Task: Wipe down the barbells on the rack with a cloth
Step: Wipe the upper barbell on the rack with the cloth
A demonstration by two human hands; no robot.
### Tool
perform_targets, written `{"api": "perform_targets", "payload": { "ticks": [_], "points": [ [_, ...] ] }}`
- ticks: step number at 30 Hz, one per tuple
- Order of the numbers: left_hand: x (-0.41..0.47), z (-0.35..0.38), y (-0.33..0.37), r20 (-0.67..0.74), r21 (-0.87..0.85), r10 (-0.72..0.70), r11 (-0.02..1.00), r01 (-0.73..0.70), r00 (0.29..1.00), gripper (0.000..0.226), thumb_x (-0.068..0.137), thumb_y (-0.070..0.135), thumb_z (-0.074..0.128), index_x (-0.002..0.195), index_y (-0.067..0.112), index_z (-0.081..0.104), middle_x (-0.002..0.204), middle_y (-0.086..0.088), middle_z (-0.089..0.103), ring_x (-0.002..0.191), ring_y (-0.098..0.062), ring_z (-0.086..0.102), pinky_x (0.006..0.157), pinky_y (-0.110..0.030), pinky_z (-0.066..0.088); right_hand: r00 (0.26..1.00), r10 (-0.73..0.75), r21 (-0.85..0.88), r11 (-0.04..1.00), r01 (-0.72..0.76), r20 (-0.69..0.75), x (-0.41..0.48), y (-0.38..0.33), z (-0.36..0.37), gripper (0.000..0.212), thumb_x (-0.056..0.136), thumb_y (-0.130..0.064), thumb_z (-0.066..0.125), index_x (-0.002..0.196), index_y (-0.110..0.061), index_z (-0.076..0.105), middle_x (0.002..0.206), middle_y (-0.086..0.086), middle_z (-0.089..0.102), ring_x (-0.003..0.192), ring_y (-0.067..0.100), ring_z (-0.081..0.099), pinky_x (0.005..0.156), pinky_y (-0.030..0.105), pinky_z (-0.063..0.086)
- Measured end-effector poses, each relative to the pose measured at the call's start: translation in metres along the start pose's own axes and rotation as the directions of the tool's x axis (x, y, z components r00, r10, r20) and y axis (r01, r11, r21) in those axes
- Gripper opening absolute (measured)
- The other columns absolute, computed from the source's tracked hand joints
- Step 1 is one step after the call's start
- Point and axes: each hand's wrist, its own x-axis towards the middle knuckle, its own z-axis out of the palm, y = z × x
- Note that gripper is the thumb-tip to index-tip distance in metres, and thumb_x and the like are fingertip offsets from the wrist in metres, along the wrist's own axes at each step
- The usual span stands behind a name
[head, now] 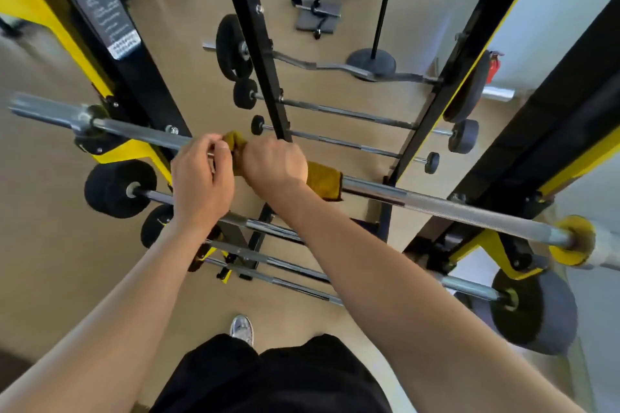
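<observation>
A long steel barbell [436,204] lies across the yellow-and-black rack [134,151], running from upper left to lower right. A mustard-yellow cloth [323,179] is wrapped round its middle. My right hand [275,164] grips the cloth and the bar from above. Beside it on the left, my left hand [201,174] pinches the cloth's other end against the bar. Further barbells with black plates sit on lower pegs, both behind [335,111] and below [268,258] the top bar.
Black rack uprights [255,43] stand close behind my hands. A curl bar [318,65] hangs higher on the far side. A fan on a round base [370,60] and a cable machine stand on the tan floor beyond. My shoe [242,329] shows below.
</observation>
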Motion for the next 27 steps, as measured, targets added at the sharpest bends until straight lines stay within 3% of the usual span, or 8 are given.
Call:
{"api": "perform_targets", "payload": {
  "ticks": [4, 8, 11, 16, 18, 21, 23, 27],
  "points": [
    [0.003, -0.014, -0.007, -0.062, 0.028, -0.054, 0.998, 0.056, 0.997, 0.033, 0.109, 0.025, 0.039, 0.115, 0.008, 0.066, 0.1, -0.004, 0.068, 0.095, -0.016, 0.06, 0.085, -0.018, 0.037, 0.97, -0.221, -0.197, 0.96, 0.199, -0.1, 0.001, -0.013, 0.024, 0.021, 0.108, -0.024, 0.042, 0.123, -0.014, 0.052, 0.105, 0.004, 0.064, 0.089, 0.023, 0.069, 0.061, 0.034, 0.04],
    [0.002, -0.019, -0.013, -0.057, 0.058, -0.049, 0.997, 0.052, 0.997, 0.031, 0.11, 0.021, 0.039, 0.113, 0.009, 0.067, 0.103, -0.004, 0.069, 0.097, -0.008, 0.055, 0.087, 0.0, 0.027, 0.974, -0.204, -0.267, 0.948, 0.172, -0.097, -0.016, -0.001, 0.023, 0.028, 0.106, -0.024, 0.048, 0.131, -0.011, 0.047, 0.1, 0.009, 0.06, 0.084, 0.026, 0.066, 0.065, 0.037, 0.05],
    [0.002, -0.02, -0.02, -0.054, 0.04, -0.047, 0.998, 0.049, 0.997, 0.031, 0.11, 0.02, 0.04, 0.115, 0.009, 0.069, 0.107, -0.003, 0.071, 0.104, -0.013, 0.06, 0.095, -0.015, 0.039, 0.983, -0.182, -0.123, 0.975, 0.183, 0.021, 0.005, 0.004, 0.016, 0.018, 0.108, -0.028, 0.051, 0.121, -0.016, 0.055, 0.087, 0.0, 0.061, 0.073, 0.021, 0.066, 0.061, 0.034, 0.047],
    [0.017, -0.032, -0.043, -0.049, 0.017, -0.021, 1.0, 0.021, 0.999, 0.032, 0.11, 0.022, 0.039, 0.11, 0.012, 0.07, 0.101, 0.001, 0.071, 0.1, -0.015, 0.061, 0.094, -0.036, 0.047, 0.971, -0.051, 0.019, 0.999, 0.048, 0.233, 0.041, -0.004, 0.006, 0.056, 0.109, -0.061, 0.02, 0.114, -0.021, 0.059, 0.083, 0.003, 0.061, 0.073, 0.023, 0.065, 0.068, 0.044, 0.056],
    [0.025, -0.039, -0.06, -0.06, 0.014, -0.008, 1.0, 0.009, 0.998, 0.031, 0.11, 0.021, 0.04, 0.109, 0.013, 0.07, 0.104, 0.001, 0.071, 0.103, -0.015, 0.063, 0.095, -0.041, 0.049, 0.988, -0.042, -0.029, 0.998, 0.047, 0.152, 0.042, -0.018, 0.01, 0.053, 0.111, -0.057, 0.023, 0.109, -0.02, 0.06, 0.079, 0.002, 0.062, 0.07, 0.022, 0.065, 0.066, 0.041, 0.058],
    [0.039, -0.05, -0.086, -0.065, 0.03, -0.024, 0.999, 0.026, 0.998, 0.032, 0.108, 0.024, 0.04, 0.108, 0.014, 0.071, 0.102, 0.002, 0.072, 0.099, -0.016, 0.064, 0.089, -0.045, 0.053, 0.998, -0.06, -0.076, 0.995, 0.061, 0.017, 0.056, -0.057, 0.023, 0.038, 0.112, -0.046, 0.038, 0.098, -0.018, 0.058, 0.072, -0.002, 0.06, 0.059, 0.015, 0.06, 0.05, 0.031, 0.042],
    [0.052, -0.062, -0.104, -0.079, 0.093, -0.022, 0.995, 0.029, 0.997, 0.031, 0.107, 0.024, 0.04, 0.108, 0.015, 0.07, 0.1, 0.001, 0.071, 0.091, -0.017, 0.064, 0.08, -0.045, 0.055, 0.994, -0.105, -0.124, 0.987, 0.105, 0.007, 0.073, -0.089, 0.031, 0.017, 0.11, -0.029, 0.048, 0.111, -0.015, 0.057, 0.086, 0.0, 0.066, 0.068, 0.019, 0.064, 0.056, 0.033, 0.042],
    [0.079, -0.099, -0.144, -0.128, 0.198, -0.014, 0.979, 0.04, 0.992, 0.028, 0.101, 0.021, 0.042, 0.106, 0.016, 0.069, 0.102, 0.0, 0.068, 0.092, -0.02, 0.062, 0.082, -0.038, 0.05, 0.99, -0.139, -0.146, 0.98, 0.138, 0.001, 0.108, -0.148, 0.04, 0.018, 0.108, -0.019, 0.049, 0.124, -0.011, 0.054, 0.106, 0.006, 0.068, 0.089, 0.026, 0.071, 0.061, 0.036, 0.041]
  ]
}}
